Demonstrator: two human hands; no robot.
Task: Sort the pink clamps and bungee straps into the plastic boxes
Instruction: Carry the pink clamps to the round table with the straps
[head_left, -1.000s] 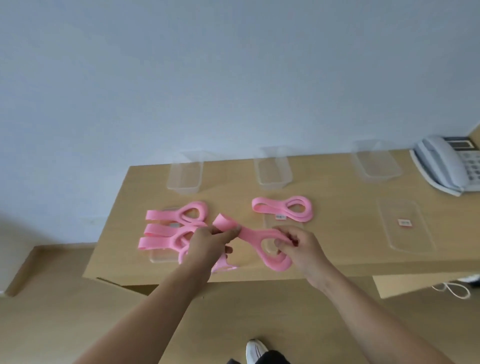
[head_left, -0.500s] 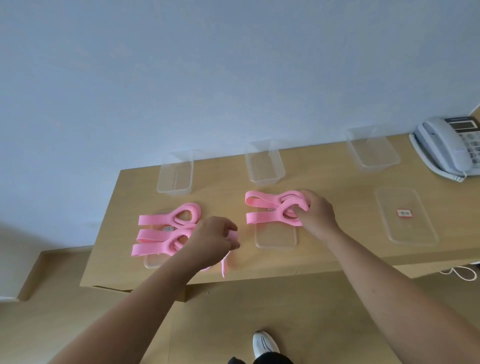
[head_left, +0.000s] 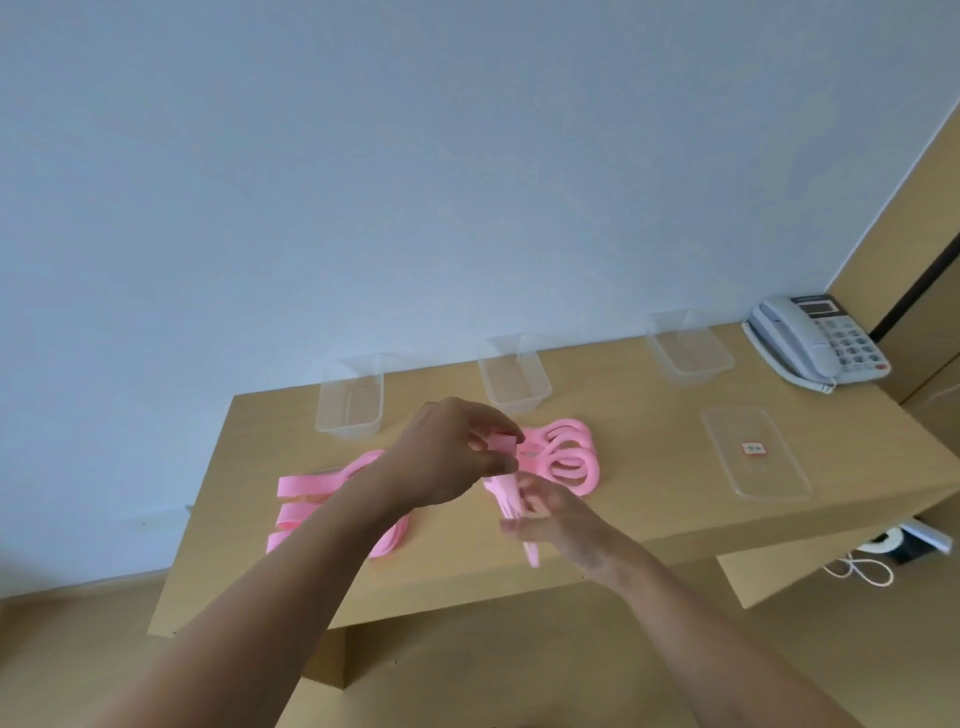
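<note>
While the three clear plastic boxes (head_left: 349, 400) at the back stood empty, nothing was sorted yet. One heap of pink straps (head_left: 306, 488) lay left, another (head_left: 569, 454) in the middle. The left hand (head_left: 447, 452) pinched a pink piece (head_left: 501, 445); the right hand (head_left: 561, 519) was blurred, fingers apparently loose.

You won't find any text you can read here. The lid (head_left: 753, 452) carries a small red-and-white sticker (head_left: 752, 448), its marks too blurred to make out. The phone (head_left: 818, 339) has keypad buttons and a display, but they're illegible too.
</note>
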